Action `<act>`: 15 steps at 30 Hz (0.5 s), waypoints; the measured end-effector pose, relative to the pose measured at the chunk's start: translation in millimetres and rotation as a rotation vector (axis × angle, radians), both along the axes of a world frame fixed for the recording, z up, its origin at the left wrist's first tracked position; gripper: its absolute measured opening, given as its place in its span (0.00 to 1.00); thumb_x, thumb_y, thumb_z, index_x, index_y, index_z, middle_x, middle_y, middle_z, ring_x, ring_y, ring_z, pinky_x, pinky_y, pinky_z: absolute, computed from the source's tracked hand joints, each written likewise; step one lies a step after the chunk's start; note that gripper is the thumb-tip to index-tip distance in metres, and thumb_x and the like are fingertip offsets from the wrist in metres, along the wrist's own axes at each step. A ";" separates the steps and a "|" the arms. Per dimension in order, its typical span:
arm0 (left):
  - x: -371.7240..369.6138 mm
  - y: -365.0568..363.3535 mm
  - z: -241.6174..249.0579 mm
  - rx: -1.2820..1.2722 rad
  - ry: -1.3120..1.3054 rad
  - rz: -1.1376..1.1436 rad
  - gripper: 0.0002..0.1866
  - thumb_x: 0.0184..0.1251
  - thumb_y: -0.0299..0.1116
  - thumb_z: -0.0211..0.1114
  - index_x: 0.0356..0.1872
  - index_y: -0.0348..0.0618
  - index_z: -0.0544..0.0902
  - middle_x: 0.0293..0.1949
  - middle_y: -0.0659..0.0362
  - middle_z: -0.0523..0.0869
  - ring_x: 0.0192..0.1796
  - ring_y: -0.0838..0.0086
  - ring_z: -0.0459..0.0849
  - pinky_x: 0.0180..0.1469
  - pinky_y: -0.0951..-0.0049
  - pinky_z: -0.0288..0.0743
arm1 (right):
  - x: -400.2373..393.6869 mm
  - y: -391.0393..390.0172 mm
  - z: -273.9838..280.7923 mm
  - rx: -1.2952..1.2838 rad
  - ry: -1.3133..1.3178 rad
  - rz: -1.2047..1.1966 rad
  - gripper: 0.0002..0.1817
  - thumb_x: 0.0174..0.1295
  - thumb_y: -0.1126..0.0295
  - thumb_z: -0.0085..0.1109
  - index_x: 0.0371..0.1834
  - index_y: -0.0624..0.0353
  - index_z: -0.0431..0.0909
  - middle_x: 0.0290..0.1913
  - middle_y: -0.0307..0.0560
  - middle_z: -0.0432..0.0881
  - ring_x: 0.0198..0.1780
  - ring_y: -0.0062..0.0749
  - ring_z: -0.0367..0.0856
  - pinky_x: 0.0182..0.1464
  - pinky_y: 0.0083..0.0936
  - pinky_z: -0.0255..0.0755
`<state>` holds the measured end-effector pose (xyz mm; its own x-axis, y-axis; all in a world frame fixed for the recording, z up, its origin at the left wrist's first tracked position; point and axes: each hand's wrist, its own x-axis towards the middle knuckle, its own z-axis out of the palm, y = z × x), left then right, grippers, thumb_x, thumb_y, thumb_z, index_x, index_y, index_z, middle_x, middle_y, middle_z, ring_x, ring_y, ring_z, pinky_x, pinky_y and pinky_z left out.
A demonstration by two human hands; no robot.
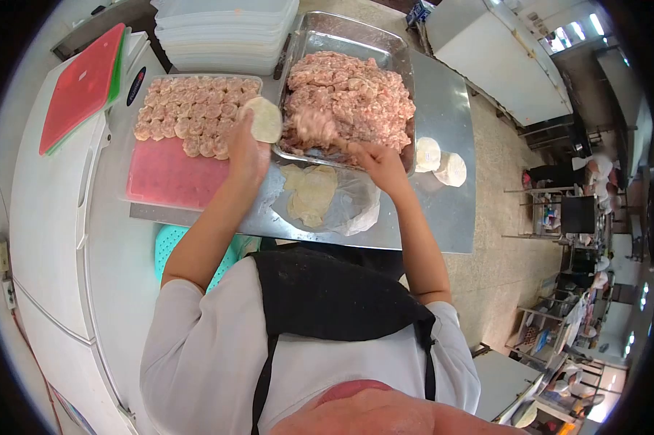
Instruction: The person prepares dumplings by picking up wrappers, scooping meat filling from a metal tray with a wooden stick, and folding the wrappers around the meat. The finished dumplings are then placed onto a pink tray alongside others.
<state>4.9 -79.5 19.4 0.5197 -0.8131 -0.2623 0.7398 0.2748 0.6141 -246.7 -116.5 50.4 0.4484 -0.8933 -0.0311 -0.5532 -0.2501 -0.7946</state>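
My left hand (249,156) holds a round, pale dough wrapper (266,120) beside the metal pan's left edge. My right hand (381,165) is closed around the handle of a small filling spatula, its far end covered by a blurred lump of minced meat (316,125). Behind that lump, a large heap of minced meat (356,90) fills most of the metal pan (334,25). At left, rows of open-topped meat dumplings (189,109) sit in a plastic tray (135,190) with a pink base. Loose wrappers (312,194) lie on the table in front of me.
Two stacks of round wrappers (440,161) stand right of the pan on the steel table (446,221). A crumpled clear plastic sheet (361,210) lies near the front edge. Stacked plastic trays (222,32) rise at the back. A white freezer (59,188) borders the left; a turquoise basket (169,250) is below.
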 end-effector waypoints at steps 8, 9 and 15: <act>-59.8 -43.7 48.2 -0.246 0.316 -0.428 0.30 0.75 0.52 0.44 0.67 0.37 0.63 0.62 0.51 0.73 0.66 0.63 0.69 0.70 0.57 0.60 | 2.8 -1.4 -1.2 -0.208 -0.066 -0.026 0.16 0.67 0.63 0.58 0.52 0.61 0.80 0.31 0.45 0.83 0.31 0.29 0.79 0.36 0.25 0.72; -56.3 -47.8 49.6 -0.219 0.424 -0.448 0.32 0.75 0.54 0.44 0.67 0.38 0.62 0.63 0.51 0.72 0.67 0.63 0.69 0.71 0.58 0.59 | -3.6 -0.1 9.5 -0.322 0.065 0.009 0.16 0.66 0.64 0.59 0.52 0.60 0.81 0.33 0.51 0.84 0.32 0.35 0.82 0.37 0.27 0.73; -50.9 -69.3 18.4 -0.122 0.333 -0.315 0.37 0.71 0.61 0.45 0.65 0.36 0.65 0.66 0.49 0.69 0.68 0.57 0.67 0.71 0.52 0.57 | -6.2 19.0 41.9 -0.485 0.370 -0.015 0.13 0.64 0.65 0.58 0.50 0.56 0.81 0.35 0.55 0.83 0.37 0.50 0.82 0.39 0.38 0.75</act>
<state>-46.0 -148.8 37.8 0.1470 -0.9529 -0.2654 0.9499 0.0612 0.3064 -252.9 -97.5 92.3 0.4731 -0.8506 0.2296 -0.7771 -0.5257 -0.3461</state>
